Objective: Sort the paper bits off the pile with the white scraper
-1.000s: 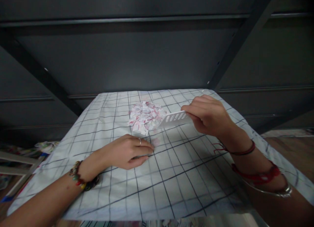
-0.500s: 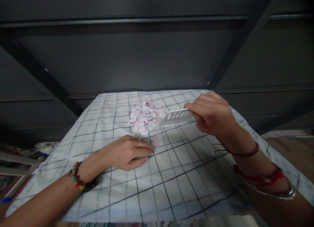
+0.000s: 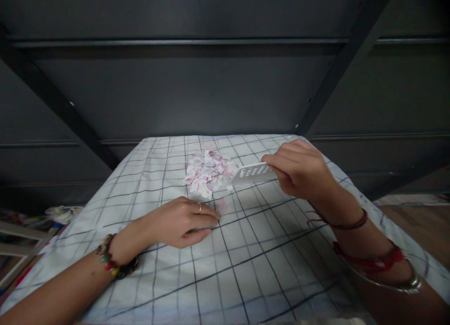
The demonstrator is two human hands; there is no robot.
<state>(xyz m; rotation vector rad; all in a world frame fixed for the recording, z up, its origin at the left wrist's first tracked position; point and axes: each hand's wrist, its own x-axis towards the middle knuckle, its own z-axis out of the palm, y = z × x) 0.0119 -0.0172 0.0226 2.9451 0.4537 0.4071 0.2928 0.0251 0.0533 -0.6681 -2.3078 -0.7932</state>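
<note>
A pile of torn paper scraps (image 3: 210, 170), white with pink patches, lies on a white checked tablecloth (image 3: 246, 250). My right hand (image 3: 298, 170) is closed on the end of a flat white slotted piece (image 3: 252, 174), like a slotted turner; its exact kind is unclear. That piece is tilted, with its far edge at the right side of the pile. In front of the pile, my left hand (image 3: 188, 222) rests on the cloth, thumb apart from the fingers and nothing visible in it. By its fingertips is a faint pink patch (image 3: 222, 205).
A dark panelled wall (image 3: 197, 95) with metal bars stands right behind the table. At the lower left is a white wooden frame (image 3: 21, 245) beside some crumpled items (image 3: 63, 214). Wooden floor (image 3: 418, 222) shows at the right.
The view has tilted up slightly. My right hand has turned the white slotted piece a little, so its slotted face shows more. My left hand is nearly still.
</note>
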